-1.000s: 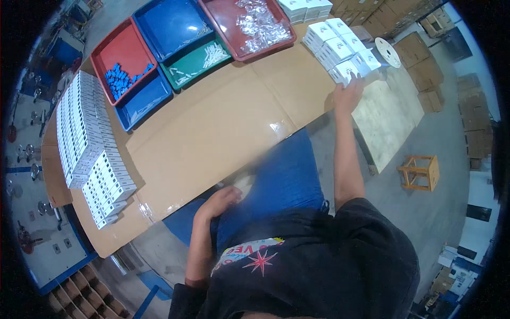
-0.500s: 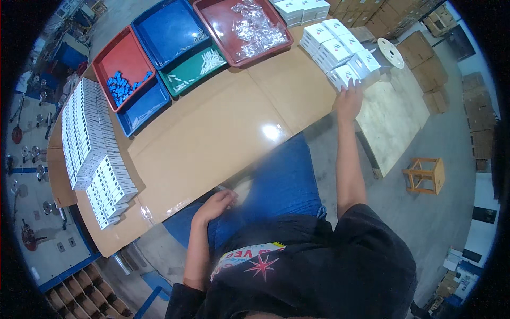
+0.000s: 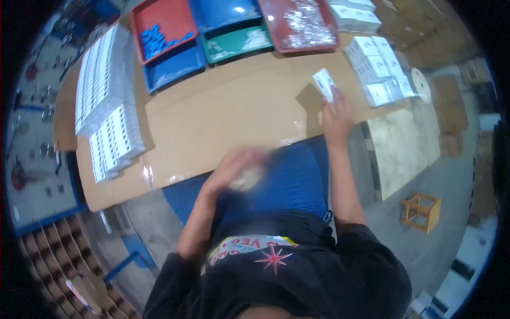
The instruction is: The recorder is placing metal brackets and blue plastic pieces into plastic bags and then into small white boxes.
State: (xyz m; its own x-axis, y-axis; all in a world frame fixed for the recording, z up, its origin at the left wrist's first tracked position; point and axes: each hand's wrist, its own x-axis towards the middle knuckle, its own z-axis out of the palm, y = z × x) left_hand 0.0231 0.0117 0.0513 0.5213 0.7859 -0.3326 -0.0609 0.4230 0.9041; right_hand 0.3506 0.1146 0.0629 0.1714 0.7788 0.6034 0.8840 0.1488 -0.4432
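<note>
My right hand (image 3: 338,116) grips a small white box (image 3: 322,82) between fingers and thumb, over the right part of the cardboard-covered table (image 3: 228,111). Just right of it stands a stack of similar white boxes (image 3: 378,94). My left hand (image 3: 237,166) is near the table's front edge, above my lap. Motion smears its fingers, so I cannot tell whether they hold anything.
Along the far side sit red, blue and green trays; one red tray (image 3: 175,47) holds blue pieces, another (image 3: 271,32) clear plastic packets. White blocks with dark square openings (image 3: 114,135) are stacked at left. A wooden stool (image 3: 422,212) stands at right.
My right hand has drawn a white box away from the right stack, toward the left. My left hand has risen from my lap toward the table edge. The view has shifted.
</note>
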